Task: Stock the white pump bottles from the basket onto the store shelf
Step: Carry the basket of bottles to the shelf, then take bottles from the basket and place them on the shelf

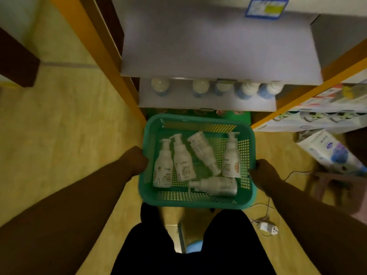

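Observation:
A green perforated plastic basket [198, 202] hangs in front of me above the floor. My left hand [136, 160] grips its left rim and my right hand [263, 174] grips its right rim. Several white pump bottles lie loose inside: one at the left [163, 165], one beside it [182, 158], one tilted in the middle [202, 148], one at the right [231, 155] and one lying crosswise near the front [215, 186]. The white store shelf [218, 46] is straight ahead, its upper board bare.
A lower shelf [206, 104] carries blue and white bottles [246, 90]. Orange shelf uprights [99, 48] flank the unit. Boxed goods [325, 110] fill the right shelf, a white package [329, 151] leans on the floor, and a cable with adapter [267, 227] lies near my feet.

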